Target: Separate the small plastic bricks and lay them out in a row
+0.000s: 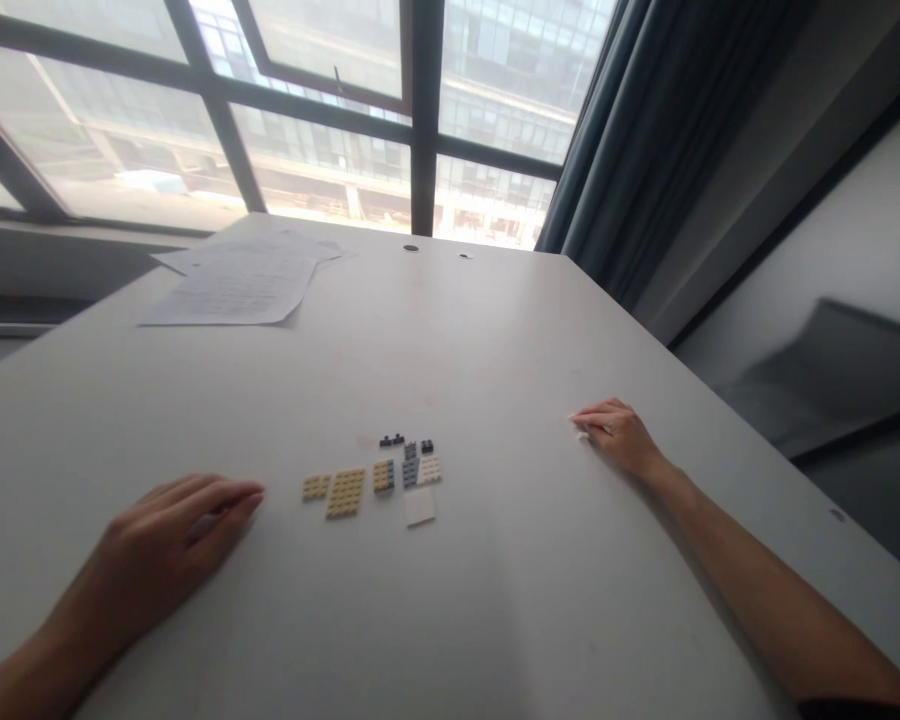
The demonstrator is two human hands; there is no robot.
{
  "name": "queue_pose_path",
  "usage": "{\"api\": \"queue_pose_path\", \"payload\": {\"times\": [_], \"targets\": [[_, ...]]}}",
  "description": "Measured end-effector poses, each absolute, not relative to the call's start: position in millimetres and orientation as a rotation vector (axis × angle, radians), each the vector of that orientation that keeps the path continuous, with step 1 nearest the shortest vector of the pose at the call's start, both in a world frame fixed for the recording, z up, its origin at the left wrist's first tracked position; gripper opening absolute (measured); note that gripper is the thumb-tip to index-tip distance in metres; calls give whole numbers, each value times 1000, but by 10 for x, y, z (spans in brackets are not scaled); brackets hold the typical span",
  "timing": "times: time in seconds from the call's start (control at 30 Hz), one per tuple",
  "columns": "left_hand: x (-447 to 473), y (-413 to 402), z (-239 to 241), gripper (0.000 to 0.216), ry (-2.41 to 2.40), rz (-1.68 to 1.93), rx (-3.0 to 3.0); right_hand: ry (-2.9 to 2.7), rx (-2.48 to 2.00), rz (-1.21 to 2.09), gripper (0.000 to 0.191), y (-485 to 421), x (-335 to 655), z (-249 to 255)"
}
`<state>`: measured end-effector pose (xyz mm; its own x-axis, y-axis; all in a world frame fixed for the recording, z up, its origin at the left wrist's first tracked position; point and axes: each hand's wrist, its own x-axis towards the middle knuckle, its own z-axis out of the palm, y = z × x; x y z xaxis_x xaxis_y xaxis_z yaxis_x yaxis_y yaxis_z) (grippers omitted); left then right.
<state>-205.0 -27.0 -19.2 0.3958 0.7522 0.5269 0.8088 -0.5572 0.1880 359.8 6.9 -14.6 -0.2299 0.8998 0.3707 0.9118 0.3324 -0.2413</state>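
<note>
Head view:
Left hand (172, 525): ours, flat on the table (495, 330), fingers loosely spread, holding nothing.
Right hand (616, 435): ours, resting palm down, empty.
Bricks (375, 478): small cluster between our hands, row running left to right; nearer the left hand.
Papers (236, 280): far left corner.

Both hands flat on white table (540, 560): left hand (166, 540), right hand (616, 436), small building plates (379, 477) between, untouched
</note>
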Motion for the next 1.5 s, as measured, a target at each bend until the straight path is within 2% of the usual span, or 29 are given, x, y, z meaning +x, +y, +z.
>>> {"api": "queue_pose_path", "payload": {"times": [0.3, 0.43, 0.57, 0.73, 0.87, 1.13, 1.5], "targets": [[-1995, -282, -144, 15, -1399, -894, -2535, -1989, -1521, -154, 23, 14, 3427, -53], [-1992, -283, -158, 15, -1409, -877, -2539, -1994, -1427, -70, 22, -154, 2857, 43], [-1993, -292, -155, 15, -1421, -884, -2546, -2273, -1346, 88, 27, -424, 1992, 94], [-1975, -300, -129, 16, -1421, -889, -2547, -2457, -1302, 169, 48, -593, 1266, 123], [-1971, -304, -121, 17, -1442, -893, -2556, -2526, -1303, 166, 53, -567, 1087, 112], [-1970, -321, -97, 18, -1486, -871, -2580, -2491, -1315, 113, 49, -567, 1290, 77], [-1993, -288, -132, 21, -1462, -832, -2571, -2335, -1499, -116, 39, -541, 2722, -161]]}}
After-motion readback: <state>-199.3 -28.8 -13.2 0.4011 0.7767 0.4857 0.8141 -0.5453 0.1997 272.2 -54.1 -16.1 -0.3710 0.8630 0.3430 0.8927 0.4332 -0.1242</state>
